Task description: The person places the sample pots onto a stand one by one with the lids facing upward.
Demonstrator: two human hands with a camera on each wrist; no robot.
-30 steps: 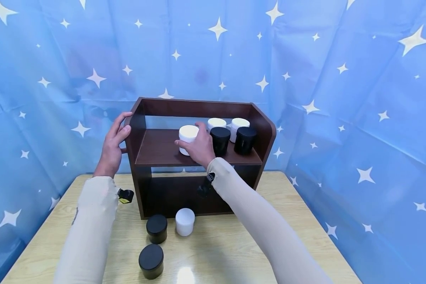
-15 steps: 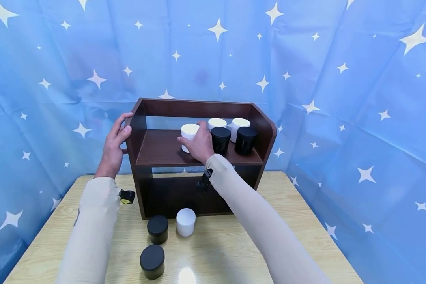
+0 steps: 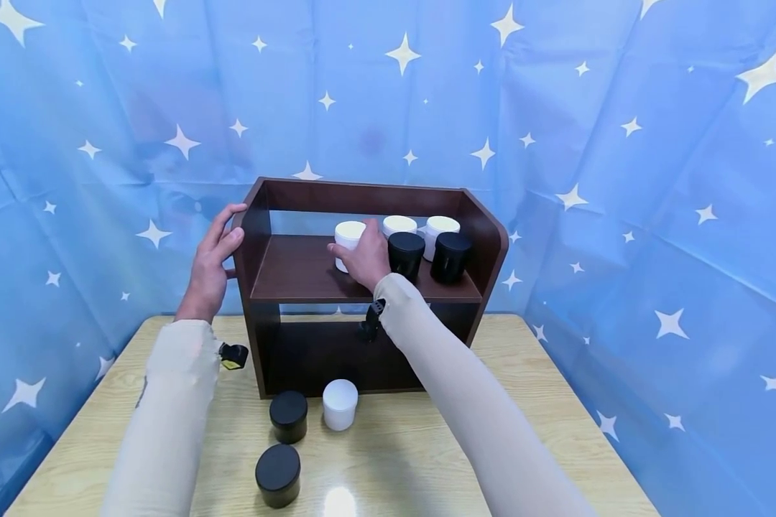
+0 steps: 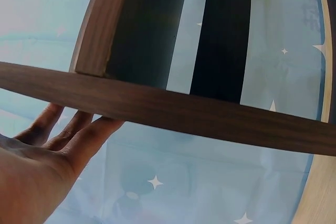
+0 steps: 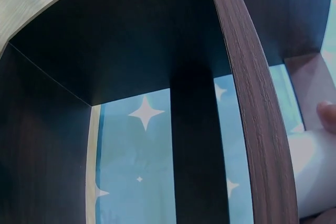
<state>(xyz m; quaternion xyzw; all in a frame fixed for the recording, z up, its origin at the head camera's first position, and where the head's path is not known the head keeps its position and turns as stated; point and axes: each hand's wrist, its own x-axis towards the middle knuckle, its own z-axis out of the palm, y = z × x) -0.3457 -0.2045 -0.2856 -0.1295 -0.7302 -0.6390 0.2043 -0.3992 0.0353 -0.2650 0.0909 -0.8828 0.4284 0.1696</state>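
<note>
My right hand [image 3: 368, 257] grips a white lidded jar [image 3: 347, 238] on the upper board of a dark brown two-tier shelf [image 3: 297, 280], thumb at its left side. In the right wrist view, the white jar [image 5: 315, 171] and a thumb tip show at the right edge, past the upper board. My left hand [image 3: 208, 269] rests against the outside of the shelf's left side panel. In the left wrist view, its straight fingers [image 4: 86, 137] touch that panel [image 4: 173, 111]. Right of the held jar stand two white jars [image 3: 441, 233] behind two black jars [image 3: 451, 257].
On the wooden table [image 3: 530, 402] before the shelf stand a white jar [image 3: 340, 404] and two black jars [image 3: 288, 416], left of centre. A blue star-patterned curtain [image 3: 362, 86] hangs close behind and along both sides.
My right hand has moved the white jar slightly back and to the right on the upper board. The left hand stays at the side panel.
</note>
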